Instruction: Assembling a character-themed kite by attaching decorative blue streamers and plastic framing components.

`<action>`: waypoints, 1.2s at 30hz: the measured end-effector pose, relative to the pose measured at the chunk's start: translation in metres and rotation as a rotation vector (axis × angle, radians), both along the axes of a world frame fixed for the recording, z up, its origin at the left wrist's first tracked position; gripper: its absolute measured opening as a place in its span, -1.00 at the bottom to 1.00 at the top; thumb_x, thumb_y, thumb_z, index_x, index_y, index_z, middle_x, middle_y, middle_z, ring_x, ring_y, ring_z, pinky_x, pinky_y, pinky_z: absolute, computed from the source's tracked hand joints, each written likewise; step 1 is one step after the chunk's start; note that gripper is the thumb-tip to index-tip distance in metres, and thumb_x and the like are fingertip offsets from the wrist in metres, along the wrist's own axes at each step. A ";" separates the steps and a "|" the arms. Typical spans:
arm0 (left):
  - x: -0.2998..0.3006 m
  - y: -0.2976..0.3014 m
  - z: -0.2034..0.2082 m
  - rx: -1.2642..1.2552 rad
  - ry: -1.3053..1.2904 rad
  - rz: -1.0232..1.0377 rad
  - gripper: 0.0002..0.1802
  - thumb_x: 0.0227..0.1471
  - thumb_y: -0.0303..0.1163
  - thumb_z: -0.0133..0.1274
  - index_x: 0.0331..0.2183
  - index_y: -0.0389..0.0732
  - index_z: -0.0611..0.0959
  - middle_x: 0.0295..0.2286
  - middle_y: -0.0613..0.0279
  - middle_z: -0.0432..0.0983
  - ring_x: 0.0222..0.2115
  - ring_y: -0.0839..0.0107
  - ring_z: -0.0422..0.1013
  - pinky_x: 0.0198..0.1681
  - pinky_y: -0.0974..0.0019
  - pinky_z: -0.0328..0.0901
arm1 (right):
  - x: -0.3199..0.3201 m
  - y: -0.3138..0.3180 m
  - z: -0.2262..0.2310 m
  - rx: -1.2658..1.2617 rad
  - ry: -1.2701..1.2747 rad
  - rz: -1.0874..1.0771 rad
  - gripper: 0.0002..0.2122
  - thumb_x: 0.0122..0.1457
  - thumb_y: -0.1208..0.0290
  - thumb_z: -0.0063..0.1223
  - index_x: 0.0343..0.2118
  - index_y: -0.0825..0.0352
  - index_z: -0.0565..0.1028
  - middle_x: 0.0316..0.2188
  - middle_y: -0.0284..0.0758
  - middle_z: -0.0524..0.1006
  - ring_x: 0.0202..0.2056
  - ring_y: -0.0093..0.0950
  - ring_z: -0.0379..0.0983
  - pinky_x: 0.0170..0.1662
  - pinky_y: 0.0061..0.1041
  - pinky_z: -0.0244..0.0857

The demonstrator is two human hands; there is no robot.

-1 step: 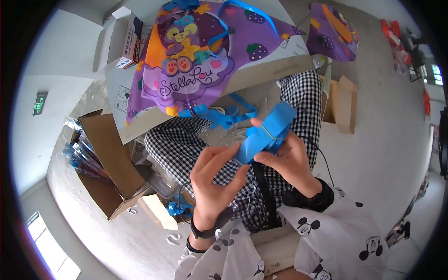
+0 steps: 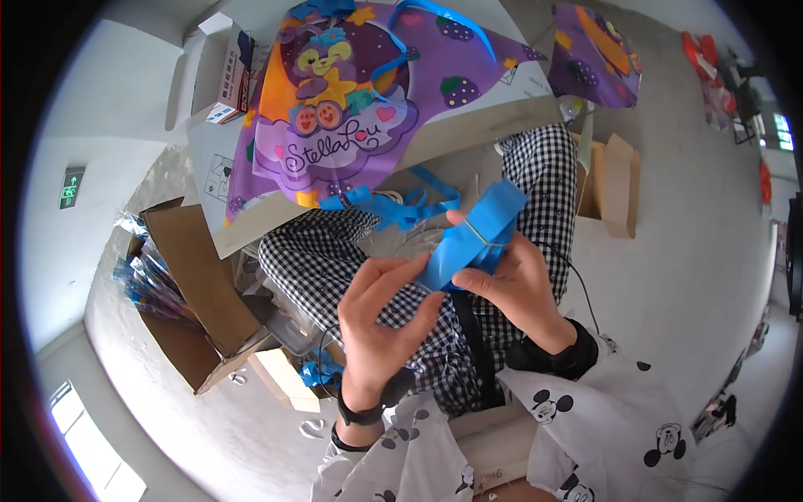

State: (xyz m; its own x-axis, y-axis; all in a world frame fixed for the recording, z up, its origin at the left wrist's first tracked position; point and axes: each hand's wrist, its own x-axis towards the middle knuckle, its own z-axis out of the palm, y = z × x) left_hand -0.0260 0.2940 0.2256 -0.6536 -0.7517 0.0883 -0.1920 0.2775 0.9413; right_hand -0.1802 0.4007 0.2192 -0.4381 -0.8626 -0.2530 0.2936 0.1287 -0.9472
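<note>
A folded bundle of blue ribbon (image 2: 495, 213) rests in my right hand (image 2: 523, 289), whose thumb and fingers close round it above my lap. A thin pale rubber band (image 2: 478, 233) circles the bundle near its middle. At the bundle's lower left end is my left hand (image 2: 376, 314), its index fingertip against the ribbon and its thumb spread away. More blue ribbon (image 2: 401, 209) trails over the near edge of the table (image 2: 452, 144). On that table lies a purple printed kite sheet (image 2: 335, 109) with a cartoon figure, partly under a loose blue ribbon strip.
On the left, an open cardboard box (image 2: 196, 276) holds plastic-wrapped packs. Next to it a smaller box (image 2: 288, 376) contains blue ribbon. Another open carton (image 2: 619, 188) stands right of my knee. A white box (image 2: 222, 71) sits at the table's far left; a purple sheet (image 2: 598, 58) hangs at the right.
Both hands and the ribbon bundle have shifted very slightly to the left. The right hand keeps its hold.
</note>
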 end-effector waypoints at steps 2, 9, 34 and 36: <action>-0.001 -0.009 -0.002 0.053 0.008 -0.076 -0.58 -0.29 -0.54 0.29 -0.23 -0.31 0.67 -0.38 0.12 0.52 -0.40 0.31 0.48 -0.30 0.36 0.37 | -0.001 -0.003 0.005 -0.001 -0.036 -0.009 -0.43 0.07 0.41 0.28 0.11 0.50 0.28 0.01 -0.22 0.44 -0.01 -0.52 0.40 0.05 -0.55 0.28; -0.006 -0.042 0.029 -0.104 -0.021 -0.063 -0.69 -0.14 -0.67 0.16 -0.24 -0.34 0.66 -0.43 0.18 0.56 -0.46 0.45 0.45 -0.38 0.43 0.35 | -0.016 -0.016 0.016 -0.162 -0.314 0.043 -0.44 0.17 0.49 0.08 0.20 0.49 0.16 0.10 -0.07 0.37 0.11 -0.30 0.34 0.19 -0.31 0.19; -0.021 -0.059 0.076 -0.111 0.004 -0.296 -0.59 -0.23 -0.46 0.35 -0.28 -0.34 0.58 -0.43 0.27 0.52 -0.41 0.49 0.42 -0.34 0.40 0.31 | -0.025 -0.022 0.042 -0.274 -0.097 -0.085 -0.50 0.13 0.57 0.09 0.15 0.49 0.24 0.09 -0.16 0.38 0.06 -0.39 0.37 0.13 -0.35 0.24; -0.024 -0.053 0.077 0.378 0.045 -0.339 -0.66 -0.11 -0.34 0.33 -0.36 -0.31 0.55 -0.42 0.32 0.52 -0.41 0.60 0.40 -0.35 0.47 0.28 | -0.022 -0.022 0.039 -0.140 -0.109 -0.068 -0.47 0.08 0.63 0.13 0.15 0.49 0.25 0.07 -0.17 0.40 0.07 -0.42 0.36 0.12 -0.39 0.26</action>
State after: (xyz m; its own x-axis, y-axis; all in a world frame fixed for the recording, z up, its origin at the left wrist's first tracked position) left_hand -0.0497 0.2409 0.3027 -0.8679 -0.4831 -0.1154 -0.1074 -0.0443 0.9932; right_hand -0.2019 0.3789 0.2579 -0.4734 -0.8619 -0.1817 0.3993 -0.0261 -0.9164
